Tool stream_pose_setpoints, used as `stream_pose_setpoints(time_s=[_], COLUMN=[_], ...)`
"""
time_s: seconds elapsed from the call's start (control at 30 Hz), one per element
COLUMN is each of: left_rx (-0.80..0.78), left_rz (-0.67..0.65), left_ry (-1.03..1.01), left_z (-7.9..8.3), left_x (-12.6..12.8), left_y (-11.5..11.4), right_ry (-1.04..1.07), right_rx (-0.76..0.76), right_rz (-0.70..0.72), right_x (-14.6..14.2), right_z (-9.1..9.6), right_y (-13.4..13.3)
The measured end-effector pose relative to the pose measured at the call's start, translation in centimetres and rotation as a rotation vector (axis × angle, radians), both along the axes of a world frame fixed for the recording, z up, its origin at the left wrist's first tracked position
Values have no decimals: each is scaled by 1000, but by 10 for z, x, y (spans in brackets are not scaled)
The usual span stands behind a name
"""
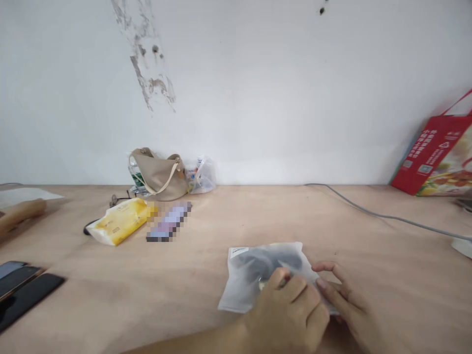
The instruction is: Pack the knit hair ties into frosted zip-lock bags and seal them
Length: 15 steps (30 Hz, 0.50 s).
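Observation:
A frosted plastic bag (239, 290) lies on the table in front of me, with something dark inside and a white label at its top left corner. My left hand (291, 309) reaches across it from the lower left, its fingers curled down over the bag's middle. What those fingers grip is hidden; a small pale yellowish bit shows beside them. At the bag's right edge, my right hand (346, 300) has its thumb on the plastic and its index finger bent beside it. Its lower fingers are partly out of sight, and it pinches that edge.
Left of the bag are a blurred-out phone (169, 223), a yellow tissue pack (125, 221) and several dark phones (29, 297). Another person's arm (24, 216) rests at far left. A beige handbag (162, 172), grey cable (368, 211) and red bag (424, 152) are farther back.

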<state>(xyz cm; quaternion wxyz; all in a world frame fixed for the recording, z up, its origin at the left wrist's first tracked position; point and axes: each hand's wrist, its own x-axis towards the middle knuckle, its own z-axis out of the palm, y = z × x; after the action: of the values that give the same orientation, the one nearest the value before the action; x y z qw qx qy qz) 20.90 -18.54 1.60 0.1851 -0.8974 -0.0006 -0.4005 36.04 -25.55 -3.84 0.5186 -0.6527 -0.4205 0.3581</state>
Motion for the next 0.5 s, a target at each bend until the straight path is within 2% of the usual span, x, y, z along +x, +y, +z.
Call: stream_pose_setpoints(time_s=[0.1, 0.33, 0.5], left_rx=[-19, -97, -215], left_rz=[54, 167, 243], left_ry=[71, 64, 133], left_z=[1, -2, 11], left_x=[-10, -45, -76], left_y=[10, 27, 41], right_ry=[62, 3, -72], right_rx=[-1, 28, 3], right_rz=[76, 4, 68], right_x=[16, 28, 37], right_z=[7, 18, 18], right_y=[7, 13, 11])
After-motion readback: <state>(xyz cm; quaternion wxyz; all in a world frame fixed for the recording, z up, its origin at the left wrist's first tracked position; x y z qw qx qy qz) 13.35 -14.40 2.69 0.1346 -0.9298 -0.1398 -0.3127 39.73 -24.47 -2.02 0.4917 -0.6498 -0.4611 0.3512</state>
